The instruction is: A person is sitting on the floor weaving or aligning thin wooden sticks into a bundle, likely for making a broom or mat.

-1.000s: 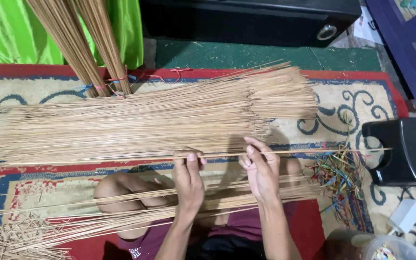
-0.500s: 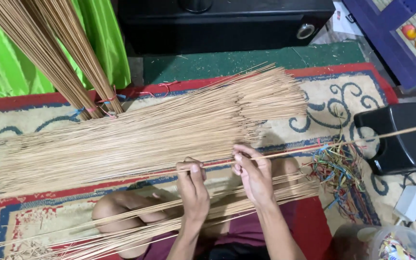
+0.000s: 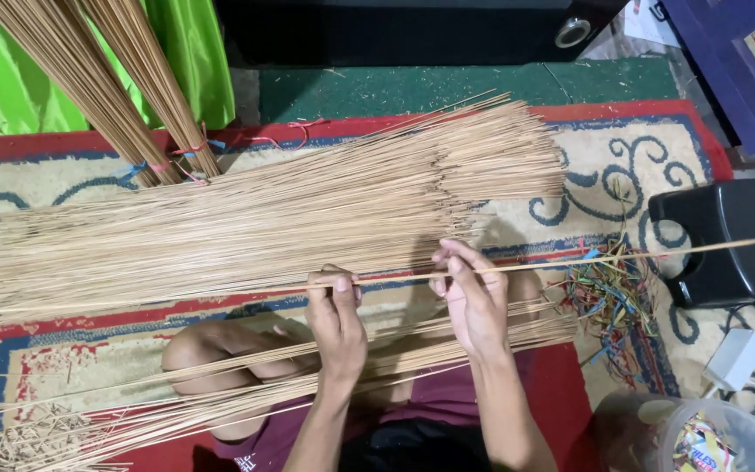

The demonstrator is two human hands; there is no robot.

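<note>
- Your left hand (image 3: 335,308) and right hand (image 3: 474,293) both pinch one thin stick (image 3: 587,260), now levelled out again.
- It sits just in front of the loose stick pile (image 3: 264,210) on the rug (image 3: 640,175).

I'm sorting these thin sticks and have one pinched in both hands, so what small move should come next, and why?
Probably lower the single stick toward the sticks across the lap. Left hand and right hand pinch it level, apart from the big pile on the rug, and its right end overhangs the black stool.
</note>
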